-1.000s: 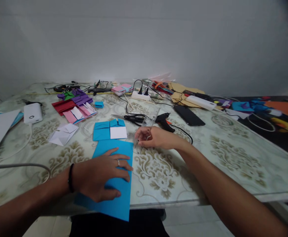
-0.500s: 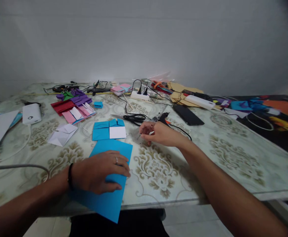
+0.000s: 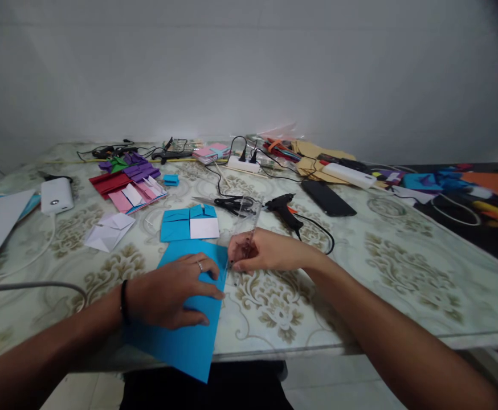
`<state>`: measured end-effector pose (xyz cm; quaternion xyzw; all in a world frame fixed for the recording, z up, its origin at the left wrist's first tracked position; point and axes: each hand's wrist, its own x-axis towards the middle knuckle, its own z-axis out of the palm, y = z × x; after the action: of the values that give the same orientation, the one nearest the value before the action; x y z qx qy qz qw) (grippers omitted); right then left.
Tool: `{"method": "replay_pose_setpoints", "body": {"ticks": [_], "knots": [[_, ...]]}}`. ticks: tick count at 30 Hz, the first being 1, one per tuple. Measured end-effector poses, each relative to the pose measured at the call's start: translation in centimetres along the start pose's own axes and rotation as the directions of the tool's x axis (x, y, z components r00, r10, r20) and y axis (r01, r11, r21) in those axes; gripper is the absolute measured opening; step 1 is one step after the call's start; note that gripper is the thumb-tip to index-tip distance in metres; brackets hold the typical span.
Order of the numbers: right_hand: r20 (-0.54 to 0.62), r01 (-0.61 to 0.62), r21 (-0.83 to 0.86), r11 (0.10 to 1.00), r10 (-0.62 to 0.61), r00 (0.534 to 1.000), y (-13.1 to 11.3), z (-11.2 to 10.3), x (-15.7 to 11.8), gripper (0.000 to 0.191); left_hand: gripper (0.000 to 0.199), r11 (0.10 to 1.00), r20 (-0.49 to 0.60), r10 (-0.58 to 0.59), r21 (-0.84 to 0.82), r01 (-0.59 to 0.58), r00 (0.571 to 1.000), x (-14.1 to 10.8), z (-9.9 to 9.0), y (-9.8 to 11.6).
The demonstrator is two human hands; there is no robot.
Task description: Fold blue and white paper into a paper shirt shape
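Because the near corner of the blue paper [image 3: 189, 347] juts past the table edge [image 3: 317, 353], a slip is judged possible; it would be caused by the overhang being brushed by the person's body, or by too light a press from above; a bend might also be put in the sheet there. If the clear ruler [image 3: 250, 215] were pushed unevenly, the sheet could be turned askew; the folded blue piece [image 3: 175, 229], lying just beyond its far edge, might then be nudged; whether the two are touching cannot be told. The scissors [image 3: 234, 205] and the glue gun [image 3: 284, 208] lie near the ruler's far end; either could be knocked by a wide swing of it.

Hands: the left hand [image 3: 178, 293] is laid palm down over the sheet, fingers loosely spread and slightly bent, nothing gripped; how firmly the paper is pressed cannot be judged. By the right hand [image 3: 253, 250] the ruler is held, fingers curled in and thumb brought close, at the sheet's right edge; the ruler's near end is faint, so its contact with the paper cannot be confirmed. The sheet is placed at the table's front, directly before the person.
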<state>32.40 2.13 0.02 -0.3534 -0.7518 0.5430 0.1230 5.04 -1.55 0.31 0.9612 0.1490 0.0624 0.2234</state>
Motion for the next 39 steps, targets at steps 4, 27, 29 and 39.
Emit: {"method": "replay_pose_setpoints", "body": {"ticks": [4, 27, 29, 39], "knots": [[-0.029, -0.012, 0.025, 1.0, 0.013, 0.999, 0.1, -0.3, 0.0, 0.019, 0.04, 1.0, -0.006, 0.006, 0.007, -0.006, 1.0, 0.0, 0.0, -0.1], [-0.325, -0.003, -0.226, 0.974, -0.072, 0.943, 0.2, -1.5, 0.1, 0.015, 0.041, 1.0, 0.05, 0.006, 0.021, -0.007, 0.999, -0.1, 0.0, -0.2], [-0.319, -0.008, -0.245, 0.969, -0.073, 0.945, 0.1, -1.3, 0.2, 0.014, 0.041, 1.0, 0.04, 0.013, 0.013, -0.013, 0.999, -0.1, 0.0, -0.2], [-0.342, -0.032, -0.246, 0.969, -0.055, 0.938, 0.3, -1.8, -0.1, 0.013, 0.042, 1.0, 0.042, 0.01, 0.028, -0.011, 0.999, -0.1, 0.0, -0.3]]}}
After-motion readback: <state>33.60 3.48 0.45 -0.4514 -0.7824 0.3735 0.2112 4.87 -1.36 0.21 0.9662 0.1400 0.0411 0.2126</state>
